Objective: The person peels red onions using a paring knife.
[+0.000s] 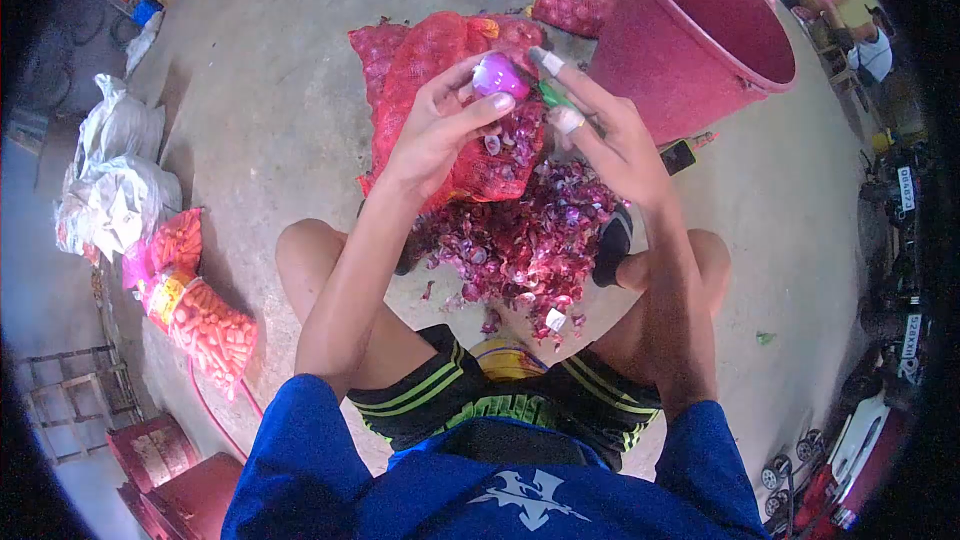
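Note:
A shiny purple onion, its papery skin off, is gripped between the thumb and fingers of my left hand. My right hand, with white tape on its thumb and index finger, is curled round a small green-handled tool; any blade is hidden or too blurred to see. Both hands are raised over a red mesh sack of onions. Between my legs, a loose pile of purple onion skins spreads over the floor and onto the sack's near side.
A large pink tub stands just beyond my right hand, with another onion sack beside it. At left are white sacks and a mesh bag of carrots. Motorcycles line the right side. Another person is at the far right.

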A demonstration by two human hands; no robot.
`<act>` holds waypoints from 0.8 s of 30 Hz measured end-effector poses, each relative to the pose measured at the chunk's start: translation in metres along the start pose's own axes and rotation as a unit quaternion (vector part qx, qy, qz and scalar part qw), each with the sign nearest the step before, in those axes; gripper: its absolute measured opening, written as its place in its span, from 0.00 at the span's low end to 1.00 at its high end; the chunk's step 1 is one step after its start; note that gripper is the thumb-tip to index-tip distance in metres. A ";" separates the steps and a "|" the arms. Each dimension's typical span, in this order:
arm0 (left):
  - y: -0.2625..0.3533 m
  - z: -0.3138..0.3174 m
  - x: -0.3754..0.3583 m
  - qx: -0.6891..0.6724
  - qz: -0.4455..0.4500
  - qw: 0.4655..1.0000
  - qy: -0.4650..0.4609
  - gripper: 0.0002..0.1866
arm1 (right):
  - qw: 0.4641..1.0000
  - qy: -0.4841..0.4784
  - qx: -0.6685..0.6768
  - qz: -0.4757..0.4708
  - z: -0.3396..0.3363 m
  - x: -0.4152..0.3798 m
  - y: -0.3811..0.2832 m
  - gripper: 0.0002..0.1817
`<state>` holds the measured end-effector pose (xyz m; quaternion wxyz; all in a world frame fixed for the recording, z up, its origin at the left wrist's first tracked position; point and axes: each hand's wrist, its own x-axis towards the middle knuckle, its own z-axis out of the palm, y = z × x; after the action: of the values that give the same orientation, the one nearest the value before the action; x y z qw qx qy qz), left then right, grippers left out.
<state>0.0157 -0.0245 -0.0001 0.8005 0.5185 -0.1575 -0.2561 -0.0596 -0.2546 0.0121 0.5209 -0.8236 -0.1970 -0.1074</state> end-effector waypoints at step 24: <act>0.005 -0.010 0.000 -0.019 0.048 0.999 -0.015 0.40 | 0.999 -0.014 0.035 0.033 -0.003 -0.003 -0.011 0.31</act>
<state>0.0215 -0.0153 0.0006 0.8191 0.4910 -0.1892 -0.2284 -0.0669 -0.2540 0.0218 0.5497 -0.8126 -0.1802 -0.0717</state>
